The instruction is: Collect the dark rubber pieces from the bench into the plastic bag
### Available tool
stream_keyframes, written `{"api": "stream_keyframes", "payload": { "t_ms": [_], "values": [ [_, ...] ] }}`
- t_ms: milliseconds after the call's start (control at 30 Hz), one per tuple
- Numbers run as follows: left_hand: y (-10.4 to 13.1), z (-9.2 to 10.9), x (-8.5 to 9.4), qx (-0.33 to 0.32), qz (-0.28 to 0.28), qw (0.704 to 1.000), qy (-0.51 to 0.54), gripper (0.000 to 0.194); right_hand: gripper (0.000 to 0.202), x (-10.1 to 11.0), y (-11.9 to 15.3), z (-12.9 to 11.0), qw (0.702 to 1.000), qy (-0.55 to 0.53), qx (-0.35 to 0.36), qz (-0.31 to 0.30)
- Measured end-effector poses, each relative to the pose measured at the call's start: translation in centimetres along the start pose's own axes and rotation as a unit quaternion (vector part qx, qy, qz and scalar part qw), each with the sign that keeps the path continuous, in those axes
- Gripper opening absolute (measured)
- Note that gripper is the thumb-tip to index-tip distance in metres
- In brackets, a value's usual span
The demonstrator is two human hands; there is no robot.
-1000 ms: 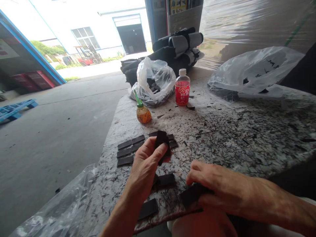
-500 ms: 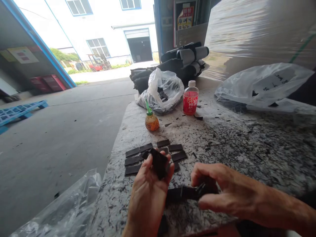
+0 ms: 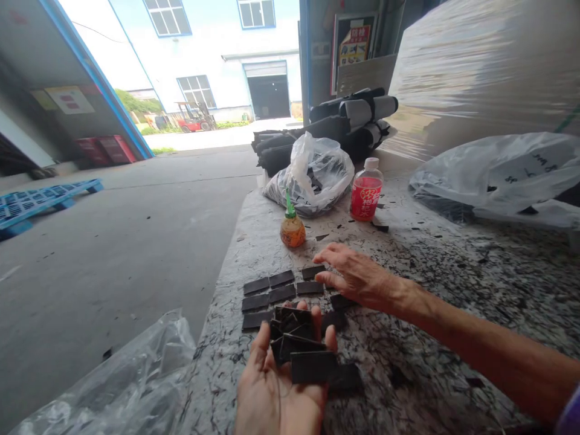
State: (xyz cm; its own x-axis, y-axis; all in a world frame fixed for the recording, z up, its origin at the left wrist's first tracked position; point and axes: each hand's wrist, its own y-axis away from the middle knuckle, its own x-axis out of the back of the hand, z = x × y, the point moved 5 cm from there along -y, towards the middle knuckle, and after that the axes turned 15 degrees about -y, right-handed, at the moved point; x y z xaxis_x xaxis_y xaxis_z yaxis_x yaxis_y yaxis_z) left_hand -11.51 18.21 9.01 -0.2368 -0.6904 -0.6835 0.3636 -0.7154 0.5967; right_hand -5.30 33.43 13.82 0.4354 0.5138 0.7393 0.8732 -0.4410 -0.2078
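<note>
My left hand (image 3: 281,393) is palm up at the front of the table, its fingers curled round a loose pile of small black rectangular pieces (image 3: 294,332). My right hand (image 3: 351,275) hovers over or touches the right part of the laid-out pieces, thumb and fingers apart, with nothing visible between them. Under its fingertips lies one black piece (image 3: 312,272). Several more flat black pieces (image 3: 281,294) form rough rows on the table. Some of those at the right are partly covered by my right hand.
An orange squeeze bottle with a green nozzle (image 3: 292,229) and a red-labelled drink bottle (image 3: 366,192) stand behind the rows. A plastic bag of black scraps (image 3: 312,175), black rolls (image 3: 348,118) and another plastic bag (image 3: 498,175) lie farther back. Black offcuts litter the table (image 3: 435,266).
My right hand has moved from beside my left hand, where it handled black pieces, forward to the rows. My left hand has turned more palm up, with the pile spread on it. The view has shifted slightly.
</note>
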Motion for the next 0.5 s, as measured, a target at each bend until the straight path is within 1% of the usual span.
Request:
{"api": "stream_keyframes", "payload": {
  "t_ms": [33,100,167,233,400,500],
  "values": [
    [0.1,0.4,0.3,-0.015,0.012,1.0,-0.01,0.033,0.025,-0.5,-0.5,0.8,1.0,0.015,-0.001,-0.017],
    [0.5,1.2,0.8,-0.044,0.041,0.998,-0.034,0.034,0.032,-1.6,-1.0,1.5,0.998,0.032,0.001,-0.05],
    [0.9,1.9,1.0,-0.072,0.062,0.994,-0.053,0.031,0.035,-2.4,-1.2,1.5,0.996,0.052,-0.001,-0.072],
    [1.2,2.4,1.2,-0.096,0.074,0.99,-0.068,0.03,0.036,-2.8,-1.3,1.1,0.994,0.067,-0.005,-0.085],
    [1.7,3.3,1.9,-0.148,0.097,0.979,-0.105,0.034,0.039,-2.5,-2.2,0.6,0.989,0.09,-0.013,-0.12],
    [2.1,3.6,2.1,-0.161,0.102,0.974,-0.123,0.036,0.043,-2.1,-3.3,0.9,0.984,0.086,-0.023,-0.153]
  ]
}}
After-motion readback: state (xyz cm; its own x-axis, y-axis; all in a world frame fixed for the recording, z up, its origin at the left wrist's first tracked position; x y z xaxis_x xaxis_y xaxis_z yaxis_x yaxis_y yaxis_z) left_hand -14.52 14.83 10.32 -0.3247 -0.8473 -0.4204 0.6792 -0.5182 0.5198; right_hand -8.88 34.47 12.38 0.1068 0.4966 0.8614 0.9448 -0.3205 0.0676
